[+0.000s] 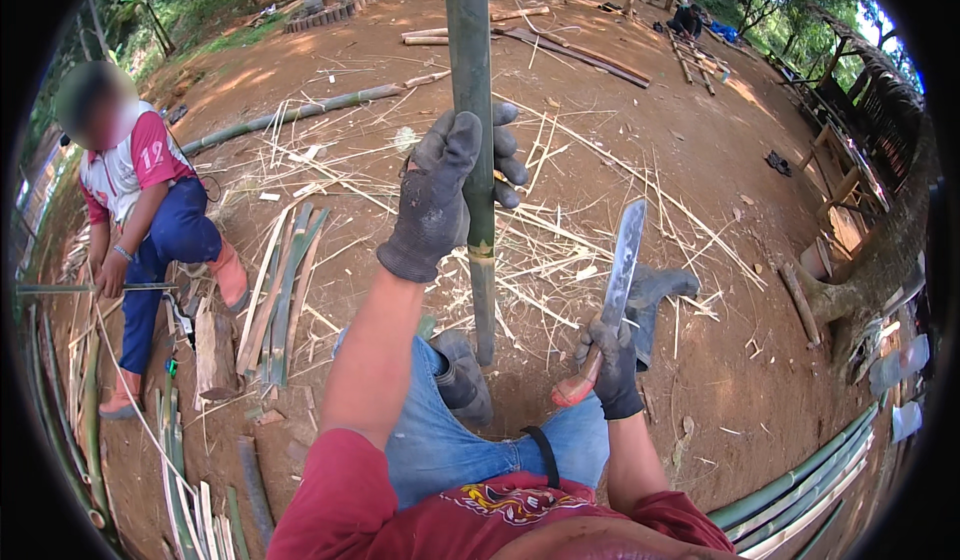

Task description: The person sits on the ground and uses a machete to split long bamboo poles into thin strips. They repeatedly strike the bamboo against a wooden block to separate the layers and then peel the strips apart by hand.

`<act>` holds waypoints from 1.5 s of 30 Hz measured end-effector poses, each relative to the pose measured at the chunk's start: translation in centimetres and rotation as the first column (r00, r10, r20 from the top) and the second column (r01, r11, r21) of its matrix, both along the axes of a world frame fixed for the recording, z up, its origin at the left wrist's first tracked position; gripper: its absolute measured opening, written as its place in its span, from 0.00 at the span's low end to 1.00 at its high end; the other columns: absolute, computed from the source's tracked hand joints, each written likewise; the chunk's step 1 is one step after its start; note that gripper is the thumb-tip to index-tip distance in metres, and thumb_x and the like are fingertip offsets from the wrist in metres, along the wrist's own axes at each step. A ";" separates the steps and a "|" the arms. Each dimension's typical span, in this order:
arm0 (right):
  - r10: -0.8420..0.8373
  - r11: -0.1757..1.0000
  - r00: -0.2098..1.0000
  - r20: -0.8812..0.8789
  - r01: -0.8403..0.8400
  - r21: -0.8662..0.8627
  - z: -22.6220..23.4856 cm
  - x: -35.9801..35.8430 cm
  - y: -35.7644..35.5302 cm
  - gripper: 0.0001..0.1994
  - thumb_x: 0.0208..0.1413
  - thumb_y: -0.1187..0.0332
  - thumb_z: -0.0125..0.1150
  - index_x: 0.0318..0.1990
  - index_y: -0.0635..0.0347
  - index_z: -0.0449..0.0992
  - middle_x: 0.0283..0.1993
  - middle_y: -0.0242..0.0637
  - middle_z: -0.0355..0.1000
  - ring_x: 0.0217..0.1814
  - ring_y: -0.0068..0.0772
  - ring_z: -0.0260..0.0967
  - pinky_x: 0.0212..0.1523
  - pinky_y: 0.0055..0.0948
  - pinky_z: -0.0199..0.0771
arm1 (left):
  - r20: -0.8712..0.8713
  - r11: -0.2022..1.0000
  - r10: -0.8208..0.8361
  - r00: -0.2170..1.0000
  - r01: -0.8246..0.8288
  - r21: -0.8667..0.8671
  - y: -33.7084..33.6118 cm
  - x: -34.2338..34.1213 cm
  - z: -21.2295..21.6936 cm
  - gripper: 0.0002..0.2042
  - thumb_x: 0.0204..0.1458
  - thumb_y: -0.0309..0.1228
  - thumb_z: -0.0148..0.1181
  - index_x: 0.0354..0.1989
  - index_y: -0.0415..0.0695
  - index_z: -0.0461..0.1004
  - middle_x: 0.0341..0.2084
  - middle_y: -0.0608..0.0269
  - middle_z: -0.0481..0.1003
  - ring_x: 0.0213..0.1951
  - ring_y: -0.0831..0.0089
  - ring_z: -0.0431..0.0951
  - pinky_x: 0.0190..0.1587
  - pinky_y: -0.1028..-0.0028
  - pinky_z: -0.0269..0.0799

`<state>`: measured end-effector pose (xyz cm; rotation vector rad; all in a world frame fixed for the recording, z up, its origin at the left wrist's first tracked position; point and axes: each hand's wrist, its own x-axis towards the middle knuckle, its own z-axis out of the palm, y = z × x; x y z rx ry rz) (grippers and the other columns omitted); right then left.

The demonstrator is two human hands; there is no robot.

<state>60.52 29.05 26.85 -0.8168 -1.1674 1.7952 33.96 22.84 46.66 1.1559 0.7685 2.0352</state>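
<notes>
My left hand (432, 195), in a dark grey glove, is closed round a green bamboo pole (471, 70) that stands upright before me. The pole runs off the top edge of the view, and its narrower lower end hangs between my knees. A pale ring marks the node just below my grip. My right hand (612, 365), gloved too, grips a machete (622, 268) where the wooden handle meets the blade. Its blade points up and away, apart from the pole, and the orange-red handle end sticks out toward my lap.
Thin bamboo strips (545, 235) litter the brown dirt ahead. At the left a person (150, 190) in orange boots sits with a bamboo piece, near split slats (285, 295) and a short log (215, 350). Bamboo lengths (800, 480) lie at lower right, below a tree trunk (880, 260).
</notes>
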 end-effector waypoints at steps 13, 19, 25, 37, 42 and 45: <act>0.089 0.846 0.987 -0.134 -0.003 0.533 23.2 -7.7 5.8 0.27 0.57 0.59 0.65 0.60 0.66 0.68 0.40 0.36 0.75 0.28 0.21 0.72 0.31 0.23 0.75 | 0.009 0.953 -0.297 0.955 0.297 -0.051 2.0 3.1 -3.5 0.25 0.67 0.51 0.34 0.35 0.42 0.70 0.15 0.69 0.61 0.11 0.78 0.63 0.11 0.79 0.59; 0.197 0.748 0.975 -0.099 -0.085 0.658 28.1 -9.5 8.8 0.22 0.54 0.61 0.69 0.52 0.64 0.75 0.39 0.35 0.77 0.27 0.20 0.73 0.27 0.23 0.75 | 0.071 0.897 -0.432 0.899 0.437 -0.072 2.7 4.4 -4.1 0.27 0.67 0.53 0.32 0.32 0.42 0.68 0.12 0.70 0.58 0.10 0.77 0.61 0.11 0.80 0.58; 0.106 0.742 0.994 -0.020 -0.066 0.668 29.5 -9.8 8.4 0.15 0.53 0.62 0.69 0.42 0.65 0.78 0.31 0.35 0.76 0.26 0.22 0.74 0.26 0.23 0.75 | 0.043 0.881 -0.462 0.886 0.464 -0.089 2.6 4.7 -4.6 0.26 0.67 0.53 0.34 0.33 0.42 0.68 0.13 0.70 0.60 0.12 0.77 0.63 0.12 0.80 0.59; -0.136 0.653 0.966 -0.221 0.255 0.713 29.9 -0.6 18.1 0.21 0.60 0.58 0.61 0.54 0.64 0.73 0.42 0.38 0.78 0.29 0.20 0.71 0.29 0.21 0.74 | 0.107 0.783 -0.612 0.784 0.619 -0.057 3.9 4.0 -5.0 0.36 0.60 0.67 0.30 0.30 0.42 0.71 0.07 0.77 0.55 0.07 0.83 0.55 0.08 0.81 0.50; 0.238 0.845 0.958 0.162 -0.287 0.452 16.7 -1.8 12.6 0.30 0.58 0.57 0.63 0.63 0.65 0.64 0.45 0.42 0.78 0.25 0.20 0.70 0.25 0.20 0.73 | 0.110 0.712 -0.702 0.704 0.698 0.077 4.2 2.7 -5.9 0.36 0.60 0.66 0.34 0.37 0.41 0.73 0.09 0.75 0.56 0.10 0.82 0.58 0.11 0.81 0.54; 0.417 0.885 0.908 0.036 -0.415 0.212 7.2 -2.7 5.6 0.29 0.58 0.59 0.63 0.62 0.65 0.65 0.47 0.41 0.77 0.25 0.19 0.69 0.25 0.19 0.72 | 0.095 0.856 -0.515 0.852 0.516 0.012 4.6 3.4 -6.0 0.34 0.62 0.62 0.34 0.39 0.40 0.74 0.10 0.74 0.57 0.12 0.78 0.61 0.14 0.79 0.58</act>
